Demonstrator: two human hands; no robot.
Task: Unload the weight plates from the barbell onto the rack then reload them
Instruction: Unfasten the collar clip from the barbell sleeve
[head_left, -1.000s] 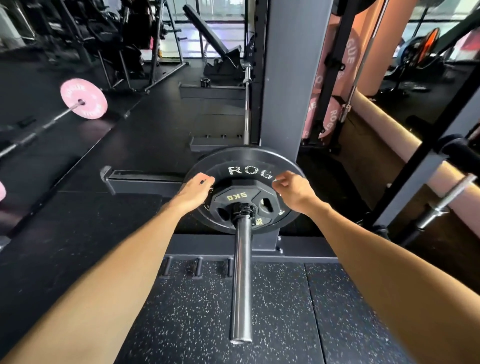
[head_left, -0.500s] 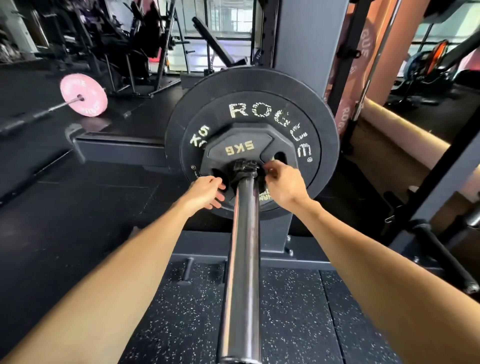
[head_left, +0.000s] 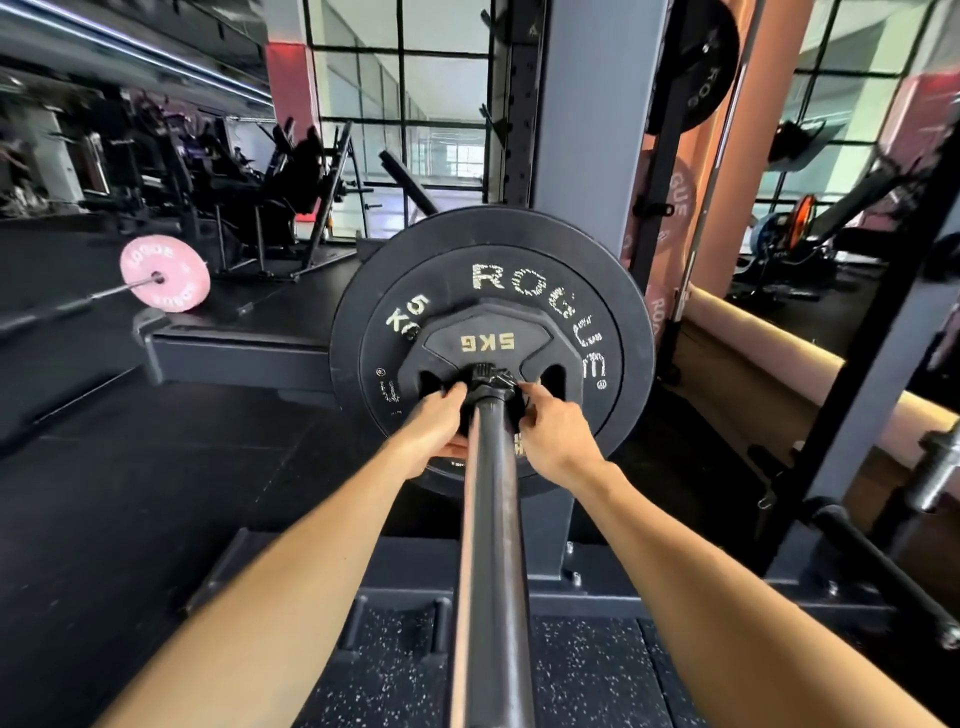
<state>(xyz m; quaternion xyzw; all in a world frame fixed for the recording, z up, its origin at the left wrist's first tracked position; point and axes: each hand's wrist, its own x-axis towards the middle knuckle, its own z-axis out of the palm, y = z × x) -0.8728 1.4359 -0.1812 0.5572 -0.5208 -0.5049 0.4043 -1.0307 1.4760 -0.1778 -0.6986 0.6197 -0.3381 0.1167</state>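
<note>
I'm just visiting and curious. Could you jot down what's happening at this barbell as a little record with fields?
Place: gym, at a rack upright
Bar: barbell sleeve pointing toward the camera
Plates on bar: small 5KG plate in front of a larger ROGUE plate
Collar: black clamp collar against the small plate
Left hand: fingers at the collar's left side
Right hand: fingers at the collar's right side
Grip: whether either hand clasps the collar is unclear
Background: pink plate on another bar
</note>
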